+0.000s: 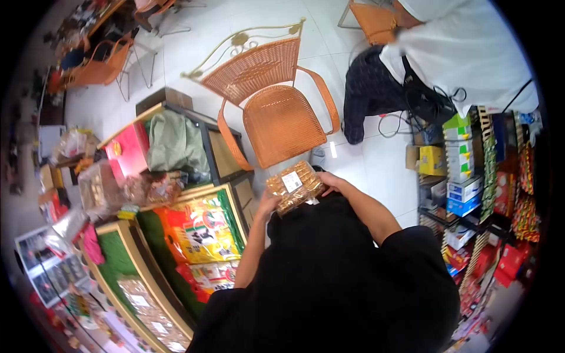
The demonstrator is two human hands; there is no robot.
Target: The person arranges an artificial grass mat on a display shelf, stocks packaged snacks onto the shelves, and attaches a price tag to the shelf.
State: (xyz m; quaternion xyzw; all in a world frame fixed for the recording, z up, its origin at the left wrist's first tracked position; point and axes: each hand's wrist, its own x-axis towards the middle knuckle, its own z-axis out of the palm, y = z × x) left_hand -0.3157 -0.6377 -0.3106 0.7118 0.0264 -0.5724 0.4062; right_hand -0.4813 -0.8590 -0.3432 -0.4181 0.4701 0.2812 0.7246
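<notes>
From where I'm standing, it's one head cam aimed forward-down. Super wide, wearer's shirt (329, 288) close at 6 o'clock.

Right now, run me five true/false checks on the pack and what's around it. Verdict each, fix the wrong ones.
1. The left hand and right hand both hold the pack. True.
2. The label on the pack is red. False: it is white.
3. Someone sits on the nearest chair. False: nobody is on it.
4. The pink box is on the person's left. True.
5. The co-worker on the right wears a green top. False: the top is white.
</notes>
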